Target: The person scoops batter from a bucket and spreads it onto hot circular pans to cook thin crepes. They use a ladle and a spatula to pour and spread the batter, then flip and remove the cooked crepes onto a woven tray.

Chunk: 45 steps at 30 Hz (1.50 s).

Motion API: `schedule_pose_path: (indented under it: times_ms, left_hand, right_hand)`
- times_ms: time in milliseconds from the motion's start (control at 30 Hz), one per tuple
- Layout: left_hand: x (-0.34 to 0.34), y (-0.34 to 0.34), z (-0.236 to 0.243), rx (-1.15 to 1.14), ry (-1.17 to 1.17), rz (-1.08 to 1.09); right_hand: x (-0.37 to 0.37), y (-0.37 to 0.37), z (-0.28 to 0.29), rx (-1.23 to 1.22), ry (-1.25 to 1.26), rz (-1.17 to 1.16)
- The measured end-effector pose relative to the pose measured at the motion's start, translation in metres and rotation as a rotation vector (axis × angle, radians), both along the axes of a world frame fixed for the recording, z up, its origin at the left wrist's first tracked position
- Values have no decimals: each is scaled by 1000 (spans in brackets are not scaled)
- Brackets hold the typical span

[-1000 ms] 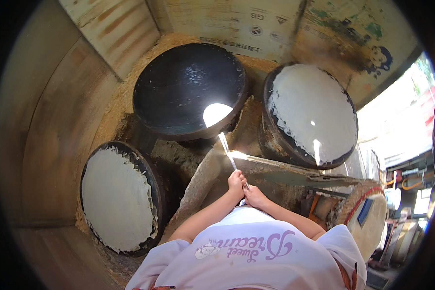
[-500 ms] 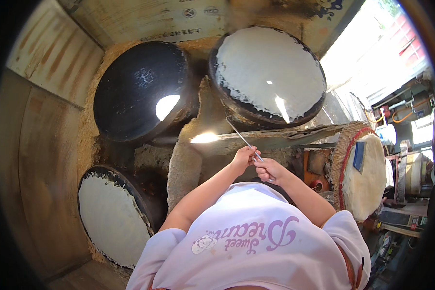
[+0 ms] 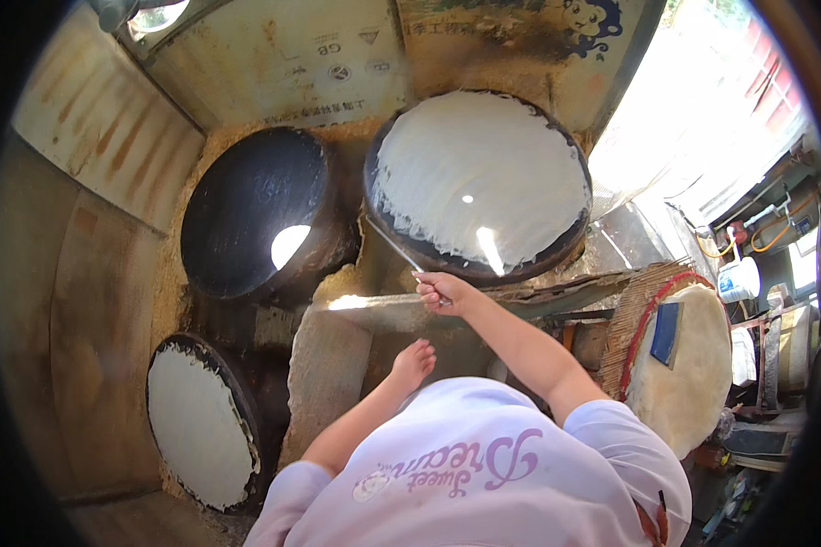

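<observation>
Thin metal rod (image 3: pixel 393 240), beside coated griddle (image 3: pixel 433 257) at its lower left, gripped in right hand (image 3: pixel 443 293), apart from left hand (image 3: pixel 412 361), loosely half-open, empty, farther below griddle.

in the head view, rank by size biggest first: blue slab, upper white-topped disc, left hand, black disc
1. upper white-topped disc
2. black disc
3. blue slab and left hand: too alike to rank

Head-worn fisheye, downward over the nearby hands (image 3: pixel 442 294); exact tilt unclear
</observation>
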State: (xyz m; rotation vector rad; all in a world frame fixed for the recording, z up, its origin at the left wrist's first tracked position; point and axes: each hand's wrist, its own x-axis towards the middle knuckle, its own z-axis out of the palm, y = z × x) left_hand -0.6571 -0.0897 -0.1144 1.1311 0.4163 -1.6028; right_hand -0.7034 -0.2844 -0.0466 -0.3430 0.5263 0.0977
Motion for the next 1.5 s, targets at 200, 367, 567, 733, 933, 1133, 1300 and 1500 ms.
schedule_pose_path:
  times_ms: [200,367,567,733,933,1133,1300,1500]
  left_hand:
    - [16,76,-15,105,12,161]
    - [26,91,-13,119,-11,161]
    - [32,58,-30,133,-180,14]
    - [70,13,-65,126,-760,-429]
    - [84,-72,-53,304,-1446,-1350]
    - [67,-88,-50,502,-1420,-1642]
    - [59,-72,-46,492,-1443,-1625]
    - [37,-52,-48,515,-1392,-1610]
  right_hand:
    - [-40,20,0,62,-101,78]
    - [-83,54,7,-66,-44,62]
    - [-175,68,19,-588,205,196]
    - [-229,69,72,-1290,733,667]
    - [-308,100,60,-1537,1246,579]
    - [-360,77,68,-1529,1478,324]
    - [-365,13,74,-1818,1415,374]
    - [-328,-71,27,-1928,1269,558]
